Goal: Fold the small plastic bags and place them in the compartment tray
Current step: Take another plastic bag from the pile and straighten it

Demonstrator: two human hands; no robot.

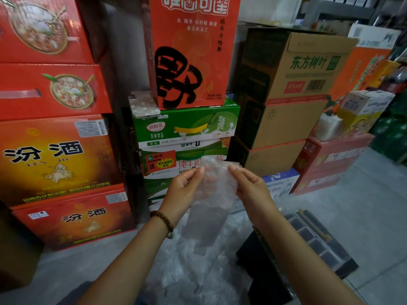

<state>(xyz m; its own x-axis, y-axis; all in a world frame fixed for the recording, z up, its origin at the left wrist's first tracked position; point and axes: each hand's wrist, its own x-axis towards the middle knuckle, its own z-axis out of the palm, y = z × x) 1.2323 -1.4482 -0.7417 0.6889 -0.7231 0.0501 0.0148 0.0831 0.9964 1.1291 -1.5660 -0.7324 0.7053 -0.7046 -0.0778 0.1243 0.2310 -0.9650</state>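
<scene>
Plastic bag (211,194) hangs lengthwise in front of you, raised before the stacked cartons (55,159). Below it a loose pile of bags (198,274) lies on the floor, with the dark compartment tray (317,241) off to the right, well apart from the bag. Your left hand (185,188) and right hand (251,186) each pinch its upper edge between thumb and fingertips, one on either side. A bead bracelet (163,221) circles your left wrist.

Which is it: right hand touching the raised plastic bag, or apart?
Touching. The head view shows the right hand pinching the plastic bag at its upper right edge.
</scene>
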